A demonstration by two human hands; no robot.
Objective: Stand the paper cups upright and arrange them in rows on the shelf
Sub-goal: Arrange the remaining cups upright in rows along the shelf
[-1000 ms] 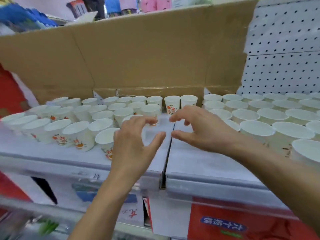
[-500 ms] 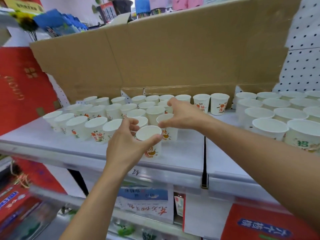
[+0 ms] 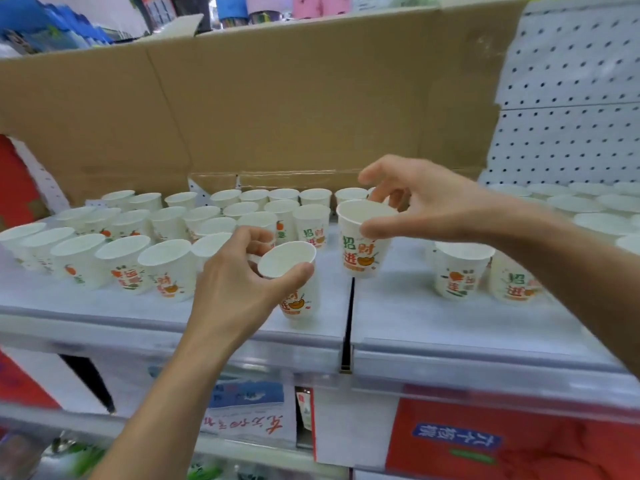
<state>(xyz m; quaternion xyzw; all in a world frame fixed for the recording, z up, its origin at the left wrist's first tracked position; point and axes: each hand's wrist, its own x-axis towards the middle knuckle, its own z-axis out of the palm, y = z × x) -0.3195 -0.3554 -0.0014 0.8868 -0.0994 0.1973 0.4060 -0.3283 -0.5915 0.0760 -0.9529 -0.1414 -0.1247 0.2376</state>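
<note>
Where the shelf [image 3: 104, 306] splits at a black seam [image 3: 348, 317], we take that seam as our mark. Left of it, upright paper cups [image 3: 121, 261] stand in rows. Just left of it, our left hand [image 3: 235, 289] pinches the rim of the near cup [image 3: 298, 303] between thumb and fingers. Over the seam's far end, our right hand [image 3: 426, 206] pinches the rim of the second cup [image 3: 360, 254], printed 招财进 in green and red above an orange bowl. Right of the seam stand more printed cups [image 3: 460, 275].
</note>
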